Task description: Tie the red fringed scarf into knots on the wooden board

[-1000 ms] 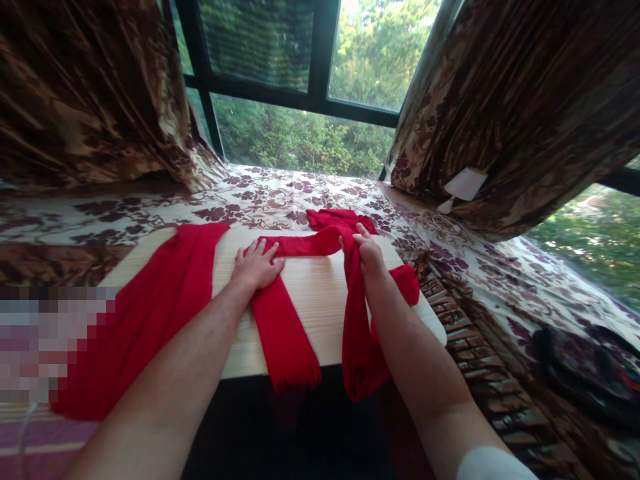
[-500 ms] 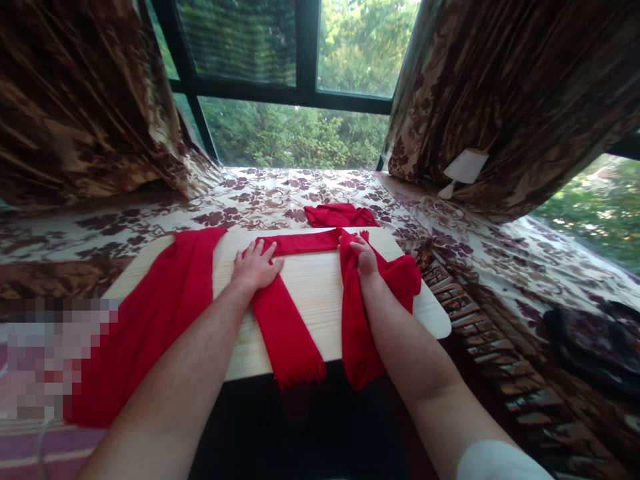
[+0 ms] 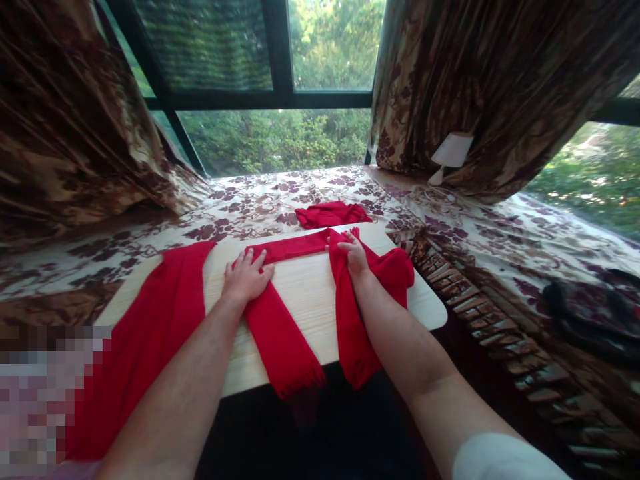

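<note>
- Head view: left of the frame's centre, the left grip [image 3: 247,279] lies flat with fingers spread over a bend in the red scarf [image 3: 283,333]; the palm's weight seems to pin that bend to the desk [image 3: 425,308].
- Right of centre, the right grip [image 3: 356,257] pinches the scarf's gathered part, fingertips showing past the cloth's left side; the hold likely controls loose fabric while the other palm anchors it. How firm the pinch is cannot be told.
- The scarf fills the frame's centre: from the bend, one flat strip slants to lower centre, its fringed end over the near edge, and another runs along the far edge toward the pinch. The spacing of the two grips probably keeps that strip straight.
- Its gathered part bunches right of centre, one fold hanging past the near edge, presumably because the top is shallow.
- At left, a wide red cloth [image 3: 170,313] drapes to the lower left, bare wood between it and the slanting strip.
- Upper centre, a red bundle [image 3: 333,214] sits beyond the far edge, apparently set aside; a lamp [image 3: 453,150] stands upper right, well apart.
</note>
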A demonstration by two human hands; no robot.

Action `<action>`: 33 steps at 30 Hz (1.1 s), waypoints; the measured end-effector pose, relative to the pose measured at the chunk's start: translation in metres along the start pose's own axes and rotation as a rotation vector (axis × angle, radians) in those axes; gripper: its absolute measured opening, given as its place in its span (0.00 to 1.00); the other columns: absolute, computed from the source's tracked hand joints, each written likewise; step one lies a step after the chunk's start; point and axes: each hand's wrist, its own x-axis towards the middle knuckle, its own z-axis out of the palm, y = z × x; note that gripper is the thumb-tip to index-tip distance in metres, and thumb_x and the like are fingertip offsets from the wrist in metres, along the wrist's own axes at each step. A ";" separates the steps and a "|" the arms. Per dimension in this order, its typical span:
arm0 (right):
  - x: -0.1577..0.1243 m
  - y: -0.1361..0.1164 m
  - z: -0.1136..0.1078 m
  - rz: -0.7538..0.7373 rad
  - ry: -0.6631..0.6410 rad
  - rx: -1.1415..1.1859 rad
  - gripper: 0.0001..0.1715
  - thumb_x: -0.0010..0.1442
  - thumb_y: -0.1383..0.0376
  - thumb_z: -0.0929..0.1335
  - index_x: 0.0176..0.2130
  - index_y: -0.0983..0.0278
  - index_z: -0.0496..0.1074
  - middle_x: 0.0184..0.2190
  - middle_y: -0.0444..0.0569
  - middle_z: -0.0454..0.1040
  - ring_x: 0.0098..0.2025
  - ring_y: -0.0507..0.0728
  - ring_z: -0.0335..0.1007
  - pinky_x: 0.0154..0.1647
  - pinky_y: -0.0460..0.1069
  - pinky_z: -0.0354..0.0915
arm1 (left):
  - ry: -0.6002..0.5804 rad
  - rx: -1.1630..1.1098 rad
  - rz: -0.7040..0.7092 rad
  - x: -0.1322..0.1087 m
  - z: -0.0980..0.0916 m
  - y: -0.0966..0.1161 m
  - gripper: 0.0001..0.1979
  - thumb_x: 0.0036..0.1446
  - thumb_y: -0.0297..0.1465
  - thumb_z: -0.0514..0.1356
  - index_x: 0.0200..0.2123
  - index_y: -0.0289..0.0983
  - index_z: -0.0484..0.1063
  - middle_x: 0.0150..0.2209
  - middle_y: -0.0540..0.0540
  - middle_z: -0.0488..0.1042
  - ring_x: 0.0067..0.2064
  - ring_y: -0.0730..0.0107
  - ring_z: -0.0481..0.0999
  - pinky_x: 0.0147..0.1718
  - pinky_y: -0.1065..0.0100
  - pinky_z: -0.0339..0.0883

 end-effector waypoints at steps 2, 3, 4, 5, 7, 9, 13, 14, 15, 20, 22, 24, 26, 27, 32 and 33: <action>-0.001 0.000 0.001 0.002 0.006 0.004 0.38 0.42 0.79 0.67 0.51 0.59 0.60 0.31 0.38 0.76 0.35 0.56 0.80 0.38 0.54 0.79 | -0.003 0.010 -0.004 0.001 0.000 0.000 0.37 0.65 0.54 0.37 0.73 0.46 0.49 0.74 0.40 0.44 0.74 0.52 0.42 0.68 0.41 0.41; -0.001 0.000 0.001 0.002 0.007 0.007 0.38 0.41 0.79 0.67 0.51 0.59 0.60 0.31 0.38 0.76 0.35 0.56 0.80 0.37 0.54 0.79 | -0.003 0.016 -0.003 0.001 0.001 0.000 0.37 0.65 0.54 0.37 0.73 0.46 0.49 0.74 0.41 0.44 0.74 0.52 0.42 0.67 0.41 0.41; -0.001 0.000 0.001 0.000 0.007 0.008 0.38 0.41 0.79 0.67 0.51 0.60 0.60 0.31 0.39 0.76 0.35 0.57 0.80 0.37 0.54 0.79 | -0.002 0.021 -0.002 0.001 0.001 0.000 0.37 0.65 0.54 0.37 0.73 0.46 0.49 0.74 0.41 0.44 0.74 0.52 0.42 0.67 0.41 0.41; -0.001 0.000 0.001 -0.003 0.005 0.005 0.38 0.41 0.78 0.67 0.51 0.60 0.60 0.30 0.39 0.76 0.35 0.57 0.80 0.37 0.55 0.79 | 0.000 0.026 0.000 0.001 0.000 0.000 0.38 0.65 0.54 0.37 0.73 0.45 0.49 0.74 0.41 0.44 0.74 0.52 0.42 0.67 0.41 0.42; -0.001 0.001 0.001 -0.008 0.000 -0.003 0.38 0.41 0.78 0.68 0.52 0.60 0.60 0.30 0.38 0.76 0.34 0.57 0.80 0.37 0.55 0.79 | 0.001 0.034 0.005 0.000 -0.001 0.000 0.38 0.65 0.54 0.37 0.73 0.45 0.49 0.74 0.40 0.45 0.74 0.51 0.42 0.67 0.41 0.42; -0.001 0.002 0.000 -0.010 0.000 -0.005 0.38 0.41 0.78 0.68 0.52 0.61 0.61 0.30 0.38 0.76 0.34 0.58 0.80 0.37 0.55 0.79 | 0.001 0.036 0.008 0.000 -0.002 0.001 0.38 0.65 0.54 0.37 0.73 0.44 0.49 0.74 0.40 0.45 0.74 0.51 0.42 0.67 0.41 0.42; 0.000 0.003 0.000 -0.006 0.012 0.002 0.39 0.41 0.78 0.68 0.52 0.61 0.61 0.30 0.38 0.76 0.34 0.57 0.80 0.37 0.54 0.80 | -0.001 0.032 0.004 -0.001 -0.002 0.001 0.38 0.65 0.54 0.37 0.73 0.44 0.49 0.74 0.40 0.44 0.74 0.51 0.42 0.67 0.41 0.42; 0.000 0.003 0.000 -0.005 0.015 0.007 0.39 0.41 0.78 0.68 0.52 0.60 0.61 0.30 0.38 0.76 0.34 0.57 0.80 0.36 0.54 0.80 | -0.001 0.031 0.004 0.000 -0.002 0.001 0.38 0.65 0.54 0.37 0.73 0.44 0.49 0.74 0.40 0.44 0.74 0.51 0.42 0.67 0.41 0.42; 0.000 0.003 0.000 -0.006 0.014 0.011 0.39 0.41 0.79 0.68 0.52 0.60 0.62 0.30 0.38 0.76 0.35 0.57 0.80 0.36 0.55 0.80 | 0.001 0.031 0.004 0.000 -0.001 0.000 0.38 0.65 0.54 0.37 0.73 0.44 0.50 0.74 0.40 0.44 0.74 0.51 0.42 0.67 0.41 0.42; 0.001 0.004 -0.001 -0.010 0.011 0.002 0.42 0.40 0.79 0.69 0.54 0.61 0.62 0.30 0.39 0.76 0.35 0.59 0.80 0.36 0.55 0.80 | 0.009 0.028 0.008 0.002 0.002 -0.001 0.38 0.65 0.54 0.37 0.73 0.45 0.50 0.74 0.40 0.43 0.74 0.51 0.42 0.67 0.41 0.42; 0.001 0.005 -0.001 -0.010 0.017 -0.008 0.43 0.40 0.79 0.69 0.55 0.61 0.61 0.30 0.40 0.76 0.35 0.59 0.80 0.36 0.56 0.80 | 0.009 0.026 0.006 0.002 0.002 -0.001 0.38 0.65 0.54 0.37 0.73 0.45 0.50 0.74 0.41 0.43 0.74 0.51 0.42 0.67 0.40 0.42; 0.001 0.007 -0.001 -0.014 0.019 -0.020 0.43 0.39 0.79 0.69 0.55 0.62 0.61 0.31 0.41 0.77 0.35 0.59 0.80 0.36 0.55 0.80 | 0.009 0.022 0.005 0.002 0.002 -0.001 0.37 0.65 0.53 0.38 0.73 0.45 0.50 0.74 0.41 0.44 0.74 0.51 0.42 0.67 0.40 0.42; 0.002 0.009 0.000 -0.018 0.017 -0.032 0.44 0.39 0.78 0.70 0.55 0.63 0.61 0.31 0.42 0.77 0.35 0.60 0.80 0.36 0.55 0.80 | 0.008 0.019 0.005 0.002 0.002 -0.001 0.37 0.65 0.53 0.38 0.73 0.46 0.50 0.74 0.41 0.44 0.74 0.51 0.42 0.67 0.40 0.42; 0.001 0.010 0.000 -0.018 0.016 -0.041 0.45 0.39 0.78 0.71 0.56 0.63 0.60 0.32 0.43 0.77 0.35 0.60 0.80 0.36 0.55 0.79 | 0.007 0.018 0.005 0.002 0.002 -0.002 0.37 0.65 0.54 0.38 0.73 0.46 0.50 0.74 0.41 0.44 0.74 0.51 0.42 0.67 0.40 0.42; 0.001 0.015 -0.001 -0.024 0.006 -0.139 0.47 0.39 0.75 0.73 0.58 0.62 0.60 0.37 0.44 0.77 0.36 0.59 0.80 0.35 0.54 0.79 | 0.014 0.014 -0.005 0.003 0.004 -0.001 0.38 0.65 0.54 0.38 0.73 0.46 0.50 0.74 0.40 0.44 0.74 0.51 0.42 0.67 0.40 0.41; 0.001 0.016 -0.001 -0.027 -0.001 -0.156 0.48 0.40 0.75 0.73 0.59 0.62 0.60 0.38 0.45 0.77 0.36 0.59 0.80 0.36 0.54 0.79 | 0.017 0.012 -0.007 0.003 0.004 -0.001 0.37 0.65 0.54 0.38 0.72 0.46 0.50 0.74 0.40 0.45 0.74 0.51 0.43 0.67 0.40 0.41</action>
